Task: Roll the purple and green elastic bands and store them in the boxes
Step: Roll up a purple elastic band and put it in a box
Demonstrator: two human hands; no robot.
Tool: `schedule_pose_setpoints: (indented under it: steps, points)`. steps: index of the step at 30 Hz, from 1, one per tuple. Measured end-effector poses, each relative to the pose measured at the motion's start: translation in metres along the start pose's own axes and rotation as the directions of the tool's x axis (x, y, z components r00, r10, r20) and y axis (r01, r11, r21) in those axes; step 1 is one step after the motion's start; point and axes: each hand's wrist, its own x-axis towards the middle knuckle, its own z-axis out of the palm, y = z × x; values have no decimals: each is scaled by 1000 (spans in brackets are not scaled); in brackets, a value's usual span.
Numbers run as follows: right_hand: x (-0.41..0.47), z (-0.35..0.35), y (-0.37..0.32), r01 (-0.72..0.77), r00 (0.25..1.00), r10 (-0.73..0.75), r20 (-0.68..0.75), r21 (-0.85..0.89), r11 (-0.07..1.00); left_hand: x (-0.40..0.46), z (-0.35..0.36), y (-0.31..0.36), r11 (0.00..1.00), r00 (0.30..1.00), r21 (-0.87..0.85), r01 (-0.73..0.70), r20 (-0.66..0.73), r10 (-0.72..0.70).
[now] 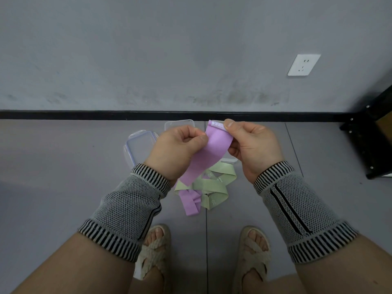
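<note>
Both hands are raised above the floor (63, 177), each pinching the upper end of the purple band (214, 145). The left hand (178, 149) grips the band's left edge between curled fingers and thumb; the right hand (252, 145) pinches the top right corner, thumb pressed beside a white printed label. From the hands the purple band hangs down, its lower part lying crumpled on the floor. The green band (214, 183) lies loose on the floor, tangled with the purple band's lower part. Behind the hands lie a clear lid (140, 145) with purple trim and clear boxes (179, 124), partly hidden. Both forearms wear knitted grey wrist sleeves (127, 204). Sandalled feet (154, 247) stand near the bands. A white socket (303, 64) sits on the grey wall.
</note>
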Motion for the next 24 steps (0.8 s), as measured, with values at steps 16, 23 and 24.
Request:
schedule_pose_setpoints:
  steps: [16, 23, 24]
  points:
    - [-2, 1, 2, 180, 983, -179, 30, -27, 983, 0, 0, 4, 980, 995, -175, 98, 37, -93]
    - [-2, 2, 4, 200, 978, -199, 69, -15, 980, 0, -3, 5, 963, 996, -251, 95, 19, -93]
    - [-2, 2, 5, 204, 977, -203, 70, -18, 979, 0, -3, 5, 960, 996, -263, 92, 16, -91]
